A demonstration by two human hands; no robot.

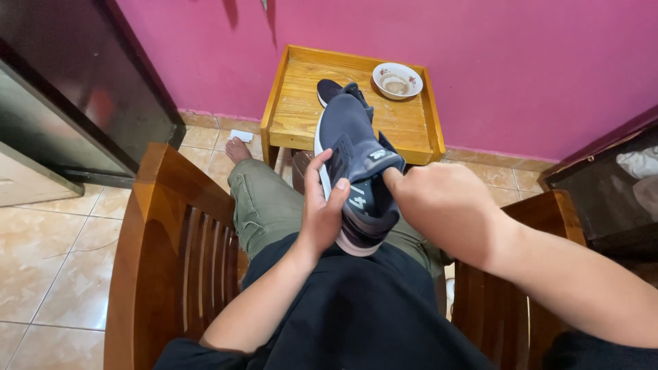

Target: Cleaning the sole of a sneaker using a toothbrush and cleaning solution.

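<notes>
I hold a dark grey sneaker (353, 140) with a white sole above my lap, toe pointing away from me. My left hand (322, 209) grips its left side near the heel, thumb on the upper. My right hand (442, 205) is closed at the shoe's opening on the right, fingers at the tongue or collar; what they pinch is hidden. A second dark shoe (327, 89) lies on the small wooden table (411, 127), partly hidden behind the held one.
A white bowl (397, 79) sits at the table's back right. Wooden chair arms (171, 253) flank me. A bare foot (237, 149) rests on the tiled floor (48, 240). Pink wall behind, dark cabinet (68, 89) at left.
</notes>
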